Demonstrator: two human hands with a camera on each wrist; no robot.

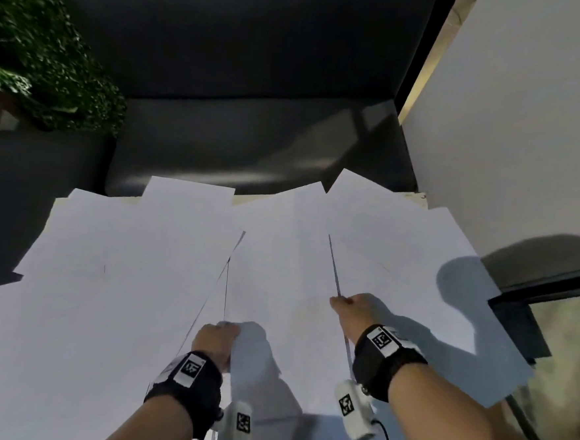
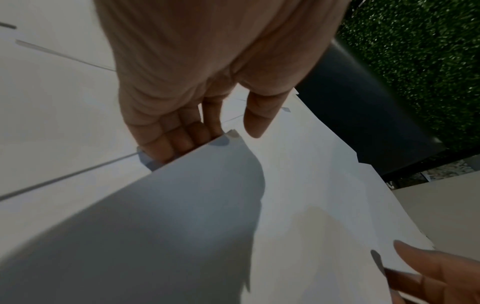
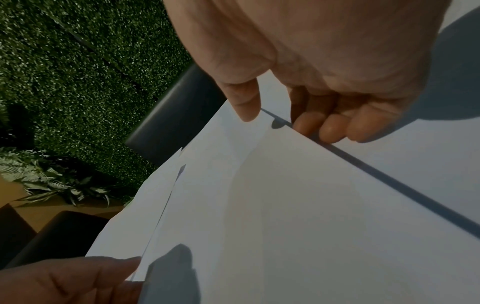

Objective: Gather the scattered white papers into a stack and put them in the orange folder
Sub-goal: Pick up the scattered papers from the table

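Head view: our left hand [image 1: 216, 340] and right hand [image 1: 356, 308] each pinch a side edge of the white papers [image 1: 277, 287], fingers [image 2: 179, 142] curled beneath, squaring sheets above the scattered rest; no orange folder shows.

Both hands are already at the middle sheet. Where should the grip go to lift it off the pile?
Grip the middle sheet at its two long side edges, each hand coming from its own side. Those edges already stand raised off the white papers beneath, so the left hand and right hand can slip fingers under and thumbs on top.
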